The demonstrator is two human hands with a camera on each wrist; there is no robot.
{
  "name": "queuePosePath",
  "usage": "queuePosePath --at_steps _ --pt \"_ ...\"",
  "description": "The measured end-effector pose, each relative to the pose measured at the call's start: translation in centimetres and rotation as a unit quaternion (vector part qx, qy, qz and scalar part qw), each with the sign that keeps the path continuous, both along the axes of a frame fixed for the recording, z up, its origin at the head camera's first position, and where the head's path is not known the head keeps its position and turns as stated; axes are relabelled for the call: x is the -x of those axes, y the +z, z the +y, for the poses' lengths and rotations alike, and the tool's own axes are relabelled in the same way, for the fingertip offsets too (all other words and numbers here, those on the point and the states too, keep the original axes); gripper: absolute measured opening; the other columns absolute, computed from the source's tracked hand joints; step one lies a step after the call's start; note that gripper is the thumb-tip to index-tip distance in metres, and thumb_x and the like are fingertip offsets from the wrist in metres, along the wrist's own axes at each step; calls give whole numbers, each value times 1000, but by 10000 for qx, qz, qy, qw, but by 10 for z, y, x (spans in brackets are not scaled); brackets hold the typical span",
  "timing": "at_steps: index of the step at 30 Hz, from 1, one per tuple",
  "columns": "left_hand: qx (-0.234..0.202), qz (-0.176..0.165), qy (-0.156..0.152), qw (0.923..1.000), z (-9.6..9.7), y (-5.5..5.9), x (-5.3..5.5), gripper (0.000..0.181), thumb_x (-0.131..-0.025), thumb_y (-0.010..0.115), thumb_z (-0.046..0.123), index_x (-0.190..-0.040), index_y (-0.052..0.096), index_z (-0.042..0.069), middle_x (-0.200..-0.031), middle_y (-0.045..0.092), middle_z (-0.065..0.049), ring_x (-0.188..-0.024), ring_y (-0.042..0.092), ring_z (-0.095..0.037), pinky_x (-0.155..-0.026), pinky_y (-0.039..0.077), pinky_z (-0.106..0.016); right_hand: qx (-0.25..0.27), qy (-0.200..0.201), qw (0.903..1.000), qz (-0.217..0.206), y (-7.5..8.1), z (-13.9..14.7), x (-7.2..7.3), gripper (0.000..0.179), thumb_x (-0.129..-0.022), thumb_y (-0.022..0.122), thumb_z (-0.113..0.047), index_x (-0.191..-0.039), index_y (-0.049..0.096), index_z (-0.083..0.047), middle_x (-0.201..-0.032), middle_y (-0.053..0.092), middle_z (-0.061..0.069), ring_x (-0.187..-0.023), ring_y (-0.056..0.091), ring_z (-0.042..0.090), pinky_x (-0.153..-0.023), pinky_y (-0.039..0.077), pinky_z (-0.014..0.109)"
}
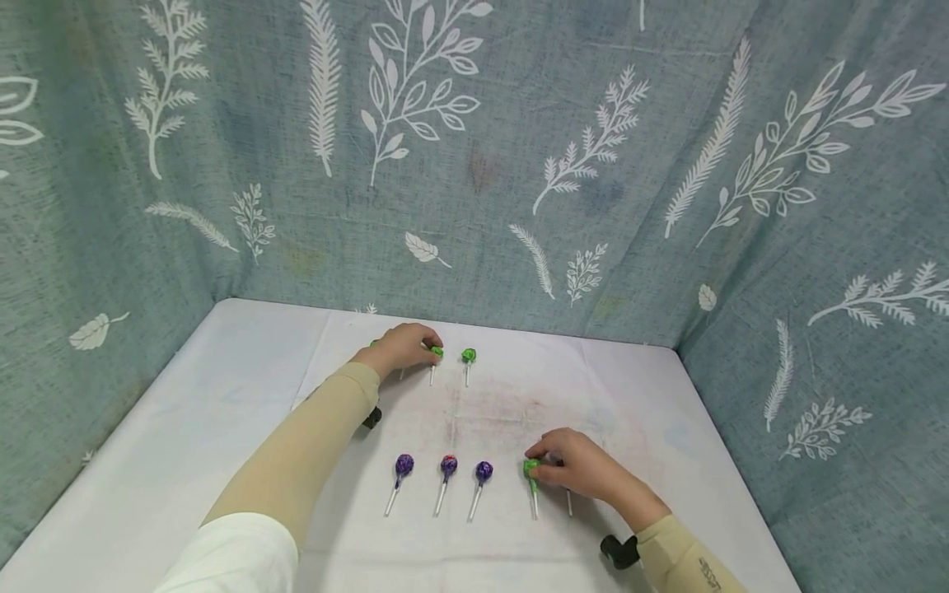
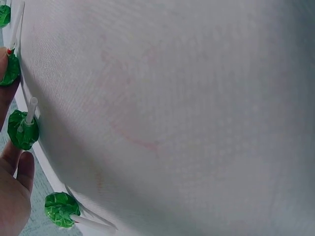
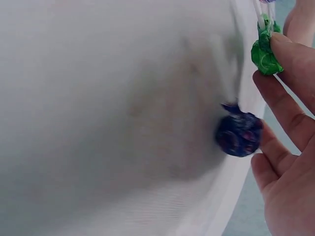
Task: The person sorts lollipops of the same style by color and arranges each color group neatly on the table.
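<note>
Toward the back of the white table my left hand (image 1: 398,349) pinches a green-wrapped lollipop (image 1: 437,352) by its head, between thumb and forefinger. Another green lollipop (image 1: 469,356) lies just to its right. In the left wrist view, two more green lollipops (image 2: 23,129) (image 2: 61,209) lie by that hand's other fingers; the hand partly covers them in the head view. Nearer the front, my right hand (image 1: 582,465) grips a green lollipop (image 3: 268,54) by its wrapped head, thumb against forefinger. A purple lollipop (image 3: 239,132) lies under this hand, close to its outer fingers.
Left of my right hand, three purple-wrapped lollipops (image 1: 404,465) (image 1: 449,466) (image 1: 483,472) lie in a row, sticks toward me. Blue-green leaf-print cloth (image 1: 474,165) stands around the back and sides of the white table (image 1: 245,354).
</note>
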State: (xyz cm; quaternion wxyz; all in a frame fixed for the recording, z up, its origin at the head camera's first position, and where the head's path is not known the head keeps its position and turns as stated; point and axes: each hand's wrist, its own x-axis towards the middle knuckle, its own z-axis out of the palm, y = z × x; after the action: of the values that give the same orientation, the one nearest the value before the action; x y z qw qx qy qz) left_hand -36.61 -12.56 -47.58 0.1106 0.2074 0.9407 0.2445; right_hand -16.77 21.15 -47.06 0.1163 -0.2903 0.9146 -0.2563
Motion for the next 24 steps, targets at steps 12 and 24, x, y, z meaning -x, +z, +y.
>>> queuePosePath --at_steps 12,24 --pt "7 43 37 10000 -2 1 -3 28 -78 69 37 -104 65 26 -103 62 8 -103 53 -18 -93 36 -45 -58 17 9997 224 28 -9 23 32 -84 63 -35 -111 65 -17 -102 60 -14 -100 53 8 -85 46 39" --pt "109 -88 88 9999 -1 6 -8 28 -79 68 37 -105 64 28 -105 60 10 -105 51 -17 -95 33 -47 27 -360 9991 216 43 -22 58 28 -83 63 -39 -110 63 -29 -99 60 -16 -101 55 14 -81 47 40"
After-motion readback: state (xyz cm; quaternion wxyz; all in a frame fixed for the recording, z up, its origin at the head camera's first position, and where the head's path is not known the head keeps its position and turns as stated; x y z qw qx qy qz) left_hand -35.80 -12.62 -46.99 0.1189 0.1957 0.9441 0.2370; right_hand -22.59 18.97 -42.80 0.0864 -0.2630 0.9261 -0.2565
